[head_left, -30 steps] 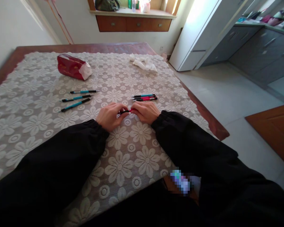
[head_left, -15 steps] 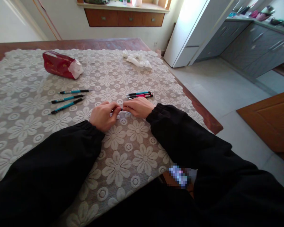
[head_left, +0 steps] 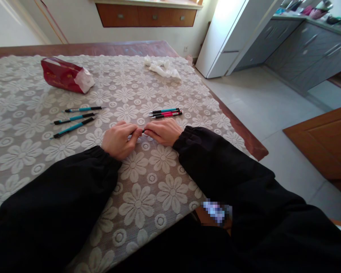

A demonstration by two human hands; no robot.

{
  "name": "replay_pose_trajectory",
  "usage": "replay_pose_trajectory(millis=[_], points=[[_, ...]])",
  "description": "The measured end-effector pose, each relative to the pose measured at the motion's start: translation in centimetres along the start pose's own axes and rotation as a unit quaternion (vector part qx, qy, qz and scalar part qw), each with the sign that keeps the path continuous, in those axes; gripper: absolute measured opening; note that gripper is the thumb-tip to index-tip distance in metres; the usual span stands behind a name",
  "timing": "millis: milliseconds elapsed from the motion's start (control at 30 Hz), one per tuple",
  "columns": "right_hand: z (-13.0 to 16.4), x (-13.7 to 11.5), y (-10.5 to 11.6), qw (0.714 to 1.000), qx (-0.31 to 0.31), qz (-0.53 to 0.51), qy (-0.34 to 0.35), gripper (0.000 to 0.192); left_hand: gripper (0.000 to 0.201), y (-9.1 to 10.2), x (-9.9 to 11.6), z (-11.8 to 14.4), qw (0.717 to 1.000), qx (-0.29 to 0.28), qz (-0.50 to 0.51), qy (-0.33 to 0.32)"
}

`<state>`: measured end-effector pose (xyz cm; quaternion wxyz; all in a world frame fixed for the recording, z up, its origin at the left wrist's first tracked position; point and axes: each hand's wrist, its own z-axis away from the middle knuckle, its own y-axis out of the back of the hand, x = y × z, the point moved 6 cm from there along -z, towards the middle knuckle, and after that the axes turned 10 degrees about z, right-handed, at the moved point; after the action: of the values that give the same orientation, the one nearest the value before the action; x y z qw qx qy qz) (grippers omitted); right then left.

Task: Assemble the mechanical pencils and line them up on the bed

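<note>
Both hands meet above the tablecloth near the middle of the view, fingers pinched. Between them shows a short black piece of what looks like a pen (head_left: pixel 143 131); the fingers hide most of it. My left hand (head_left: pixel 121 139) is closed around its left part, and my right hand (head_left: pixel 165 132) pinches the right end. Just beyond my right hand lie a blue-and-black pen (head_left: pixel 168 110) and red-and-black pens (head_left: pixel 167 114), close together. Off to the left, three blue-and-black pens lie spread apart: a far one (head_left: pixel 83 109), a middle one (head_left: pixel 78 118) and a near one (head_left: pixel 74 127).
A white floral lace cloth (head_left: pixel 140 201) covers the wooden table (head_left: pixel 125 47). Toward the back left sits a red bag (head_left: pixel 63 76), and a crumpled white plastic bag (head_left: pixel 165 71) lies at the back right. A wooden panel (head_left: pixel 324 140) stands right of the table.
The view has tilted slightly, shifting table items a little left and up in the picture. Both hands keep their pinch on the black piece, with little visible movement over the cloth.
</note>
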<state>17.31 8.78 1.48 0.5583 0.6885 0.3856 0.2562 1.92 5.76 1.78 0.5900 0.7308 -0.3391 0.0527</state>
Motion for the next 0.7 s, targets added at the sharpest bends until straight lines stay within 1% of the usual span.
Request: replay_pose_trajectory(millis=[67, 133, 200, 300, 367, 433, 600, 667, 700], points=[[-0.03, 0.04, 0.13, 1.000, 0.004, -0.008, -0.004, 0.043, 0.042, 0.01, 0.05, -0.04, 1.000, 0.003, -0.001, -0.005], [-0.05, 0.26, 0.24, 1.000, 0.006, -0.021, -0.020, 0.040, 0.036, 0.12, 0.10, -0.04, 1.000, 0.016, 0.022, -0.010], [-0.06, 0.54, 0.30, 0.999, 0.010, -0.034, -0.038, 0.037, 0.036, 0.17, 0.14, 0.01, 0.999, 0.021, 0.047, -0.015], [-0.08, 0.59, 0.22, 0.999, 0.009, -0.039, -0.031, 0.034, 0.033, 0.17, -0.14, 0.01, 0.999, 0.015, 0.036, 0.003], [-0.09, 0.53, 0.17, 0.999, 0.013, -0.036, -0.019, 0.034, 0.038, 0.17, -0.41, -0.05, 1.000, 0.008, 0.012, 0.024], [-0.08, 0.54, 0.16, 0.999, 0.018, -0.036, -0.014, 0.033, 0.045, 0.12, -0.43, -0.14, 1.000, 0.000, 0.002, 0.025], [-0.06, 0.67, 0.21, 0.999, 0.018, -0.040, -0.024, 0.030, 0.034, 0.22, 0.06, -0.14, 0.999, 0.016, 0.044, -0.020], [-0.09, 0.62, 0.22, 0.999, 0.016, -0.043, -0.022, 0.031, 0.032, 0.18, -0.07, -0.05, 0.999, 0.017, 0.033, -0.016], [-0.11, 0.60, 0.22, 0.999, 0.016, -0.046, -0.021, 0.032, 0.031, 0.20, -0.28, -0.03, 1.000, 0.020, 0.019, -0.004]])
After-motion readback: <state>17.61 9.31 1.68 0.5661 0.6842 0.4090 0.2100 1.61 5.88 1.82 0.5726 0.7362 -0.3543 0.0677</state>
